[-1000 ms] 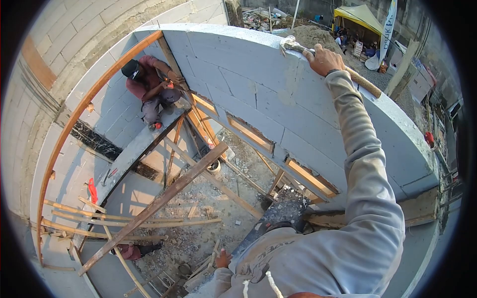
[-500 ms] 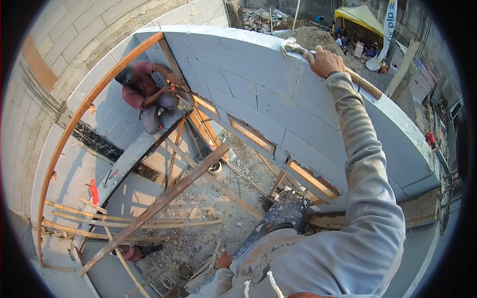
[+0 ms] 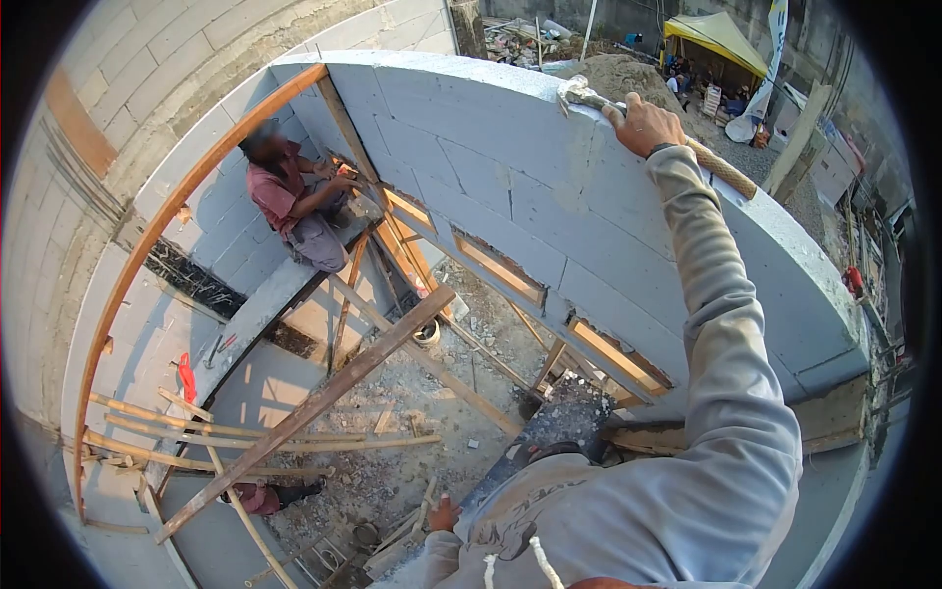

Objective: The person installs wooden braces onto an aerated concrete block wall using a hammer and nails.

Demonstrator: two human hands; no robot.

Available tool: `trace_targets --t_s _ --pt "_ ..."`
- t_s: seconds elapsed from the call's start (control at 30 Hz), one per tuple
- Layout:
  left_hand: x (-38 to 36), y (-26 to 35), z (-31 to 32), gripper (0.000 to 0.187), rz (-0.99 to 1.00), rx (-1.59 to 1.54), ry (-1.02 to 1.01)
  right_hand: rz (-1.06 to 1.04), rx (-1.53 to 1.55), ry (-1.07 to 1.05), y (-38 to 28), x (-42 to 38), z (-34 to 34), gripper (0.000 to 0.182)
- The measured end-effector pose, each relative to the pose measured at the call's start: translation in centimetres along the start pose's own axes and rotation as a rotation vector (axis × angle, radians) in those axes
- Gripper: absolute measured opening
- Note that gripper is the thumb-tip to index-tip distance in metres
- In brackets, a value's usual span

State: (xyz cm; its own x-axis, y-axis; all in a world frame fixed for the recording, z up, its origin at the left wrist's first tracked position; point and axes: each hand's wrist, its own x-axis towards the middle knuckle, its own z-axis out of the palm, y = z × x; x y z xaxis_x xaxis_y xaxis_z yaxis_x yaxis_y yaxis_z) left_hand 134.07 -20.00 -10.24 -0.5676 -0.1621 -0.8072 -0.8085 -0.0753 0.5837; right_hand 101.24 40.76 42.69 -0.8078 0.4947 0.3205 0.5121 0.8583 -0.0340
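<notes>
On top of the pale block wall, my right hand is closed around the handle of a hammer-like tool. Its handle is tan and looks wrapped or textured, running down to the right. The tool's far end is crusted with whitish material and lies along the wall's upper edge. Low in the view, my left hand is beside my body, its thumb apart from the fingers and nothing visible in it. Part of that hand is too small to make out.
Another person crouches on a ledge at the wall's inner corner, hands near the wooden frame. A long timber slants across the space below. Bamboo poles lie at the left. A bucket stands on the rubble-strewn ground.
The other person has raised their upper body and shifted slightly right, with both hands now lower in front of them. My hands and the tool stay almost where they were.
</notes>
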Motion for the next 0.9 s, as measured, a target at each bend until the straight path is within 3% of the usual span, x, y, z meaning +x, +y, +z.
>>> trace_targets --t_s 0.9 --pt "-0.65 0.61 0.85 0.051 -0.020 -0.003 0.042 0.001 0.001 0.011 0.02 0.03 0.10 0.056"
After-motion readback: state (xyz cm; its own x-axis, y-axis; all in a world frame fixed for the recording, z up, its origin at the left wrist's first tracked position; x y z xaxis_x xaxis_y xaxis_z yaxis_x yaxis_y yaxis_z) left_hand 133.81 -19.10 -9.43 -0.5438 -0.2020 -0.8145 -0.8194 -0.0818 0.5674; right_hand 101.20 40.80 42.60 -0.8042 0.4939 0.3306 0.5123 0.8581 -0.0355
